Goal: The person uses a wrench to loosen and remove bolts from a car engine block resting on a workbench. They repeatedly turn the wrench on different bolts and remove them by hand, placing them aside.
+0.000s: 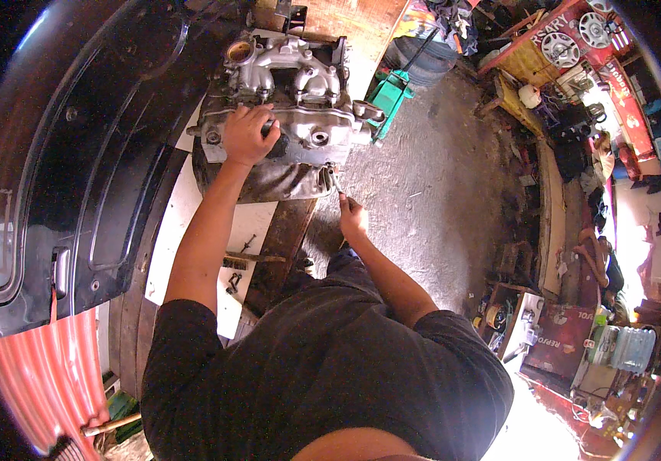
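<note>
A grey metal engine lies on a bench top, with cast manifold pipes on its far side and a dark rounded housing on its near side. My left hand presses on the engine's middle, its fingers curled over the metal by a dark part under the thumb. At the near right end, my right hand grips a slim metal tool that looks like a wrench. The tool's far end meets the corner of the housing; its exact head is too small to make out.
Bolts and a brush lie on the white board near my left forearm. A black vehicle panel stands close on the left. A green floor jack and a tire are beyond the engine; cluttered shelves line the right.
</note>
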### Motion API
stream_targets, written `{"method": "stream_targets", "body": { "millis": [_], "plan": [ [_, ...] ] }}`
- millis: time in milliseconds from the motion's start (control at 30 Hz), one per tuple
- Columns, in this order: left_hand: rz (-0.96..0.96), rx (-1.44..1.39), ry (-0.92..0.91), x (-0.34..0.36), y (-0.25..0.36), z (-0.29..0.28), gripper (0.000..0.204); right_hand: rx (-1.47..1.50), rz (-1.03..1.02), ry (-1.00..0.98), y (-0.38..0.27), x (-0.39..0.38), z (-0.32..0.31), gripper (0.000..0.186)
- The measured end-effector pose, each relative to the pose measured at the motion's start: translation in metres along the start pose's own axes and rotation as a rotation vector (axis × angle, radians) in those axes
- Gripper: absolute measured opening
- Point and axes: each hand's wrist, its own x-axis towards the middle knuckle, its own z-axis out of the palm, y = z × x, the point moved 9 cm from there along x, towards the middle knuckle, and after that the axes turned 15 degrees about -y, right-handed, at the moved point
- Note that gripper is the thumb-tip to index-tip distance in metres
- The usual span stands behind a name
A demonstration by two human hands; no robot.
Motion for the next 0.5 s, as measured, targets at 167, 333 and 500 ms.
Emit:
{"method": "stream_targets", "body": {
  "millis": [167,333,500],
  "plan": [
    [-0.023,0.015,-0.025,0.001,0.001,-0.002,0.013,0.032,-0.049,0.032,-0.004,0.001,-0.001,0.051],
    [-0.008,0.023,0.016,-0.001,0.0,-0.003,0.016,-0.026,-0.044,-0.003,-0.017,-0.003,-0.008,0.052],
    [-0.016,0.048,0.006,-0.002,0.002,0.0,0.016,-0.253,-0.007,-0.058,-0.027,0.001,-0.027,0.049]
  ]
}}
